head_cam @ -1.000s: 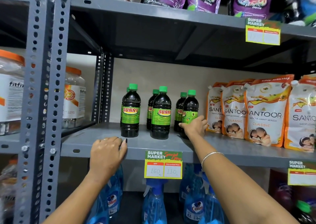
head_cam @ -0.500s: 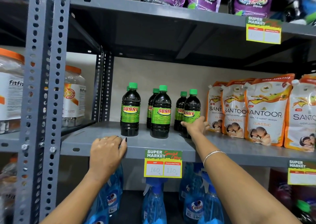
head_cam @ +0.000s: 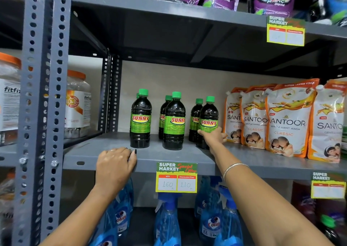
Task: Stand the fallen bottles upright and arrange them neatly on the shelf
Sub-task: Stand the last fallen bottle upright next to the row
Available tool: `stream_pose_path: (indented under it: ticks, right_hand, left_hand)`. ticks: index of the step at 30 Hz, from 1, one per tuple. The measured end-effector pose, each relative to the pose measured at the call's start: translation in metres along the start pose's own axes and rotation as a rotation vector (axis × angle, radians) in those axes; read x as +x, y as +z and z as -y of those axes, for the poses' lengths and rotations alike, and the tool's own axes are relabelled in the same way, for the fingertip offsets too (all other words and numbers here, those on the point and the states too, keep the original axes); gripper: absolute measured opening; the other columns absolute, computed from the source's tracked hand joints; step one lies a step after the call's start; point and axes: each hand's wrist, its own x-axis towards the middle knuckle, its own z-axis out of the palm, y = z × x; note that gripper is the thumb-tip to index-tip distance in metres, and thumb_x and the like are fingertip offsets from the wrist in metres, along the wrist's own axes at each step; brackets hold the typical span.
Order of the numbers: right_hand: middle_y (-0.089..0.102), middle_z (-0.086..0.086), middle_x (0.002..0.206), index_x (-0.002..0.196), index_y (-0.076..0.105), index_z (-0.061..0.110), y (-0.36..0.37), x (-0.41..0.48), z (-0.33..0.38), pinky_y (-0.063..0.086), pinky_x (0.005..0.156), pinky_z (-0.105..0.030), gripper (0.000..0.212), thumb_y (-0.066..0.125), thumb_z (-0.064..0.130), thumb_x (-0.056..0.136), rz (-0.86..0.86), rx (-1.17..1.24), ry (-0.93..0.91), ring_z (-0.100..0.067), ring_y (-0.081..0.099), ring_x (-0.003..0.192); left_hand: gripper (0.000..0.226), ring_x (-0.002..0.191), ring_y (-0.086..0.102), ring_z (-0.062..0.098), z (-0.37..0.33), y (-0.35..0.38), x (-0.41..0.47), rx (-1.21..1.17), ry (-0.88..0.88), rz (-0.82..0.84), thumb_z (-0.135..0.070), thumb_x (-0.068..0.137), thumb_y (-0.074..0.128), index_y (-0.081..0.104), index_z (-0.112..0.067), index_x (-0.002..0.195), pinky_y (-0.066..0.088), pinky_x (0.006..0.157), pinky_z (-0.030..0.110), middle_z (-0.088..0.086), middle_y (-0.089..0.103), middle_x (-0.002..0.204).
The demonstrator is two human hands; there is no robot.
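Several dark bottles with green caps and green SUNNY labels stand upright in pairs on the grey shelf (head_cam: 90, 151). The left front bottle (head_cam: 140, 120) and the middle front bottle (head_cam: 174, 121) stand free. My right hand (head_cam: 213, 137) wraps the lower part of the right front bottle (head_cam: 208, 118), whose label faces forward. Behind each front bottle a second one is partly hidden. My left hand (head_cam: 114, 163) rests palm down over the shelf's front lip, holding no bottle.
Orange Santoor hand wash pouches (head_cam: 289, 118) stand just right of the bottles. A perforated grey upright (head_cam: 45, 95) and clear jars (head_cam: 77, 103) are at left. Blue spray bottles (head_cam: 167, 225) fill the shelf below. A price tag (head_cam: 176, 177) hangs on the lip.
My right hand has turned the right front bottle so its SUNNY label now faces forward. The left hand has stayed on the shelf edge.
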Motion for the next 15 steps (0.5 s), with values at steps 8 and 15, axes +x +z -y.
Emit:
stream_pose_path:
  ticks: [8, 15]
  right_hand:
    - [0.043, -0.019, 0.141, 0.135, 0.035, 0.001, -0.0027, -0.0010, 0.0047, 0.037, 0.104, -0.044, 0.075, 0.078, 0.022, 0.076, -0.045, -0.188, -0.027, -0.034, 0.036, 0.134]
    - [0.050, -0.020, 0.134, 0.131, 0.035, 0.002, 0.0012, 0.0015, 0.0004, 0.039, 0.105, -0.048, 0.065, 0.074, 0.012, 0.080, 0.011, -0.088, -0.015, -0.036, 0.041, 0.128]
  left_hand:
    - [0.045, 0.043, 0.054, 0.027, 0.0009, 0.0009, 0.0011, -0.001, 0.002, 0.005, -0.028, 0.085, 0.033, 0.056, -0.011, 0.050, 0.040, 0.048, 0.031, 0.005, 0.057, 0.048]
    - [0.046, 0.044, 0.055, 0.027, 0.0005, 0.0002, -0.0004, -0.004, 0.001, 0.003, -0.028, 0.085, 0.033, 0.057, -0.011, 0.050, 0.040, 0.050, 0.030, 0.005, 0.058, 0.048]
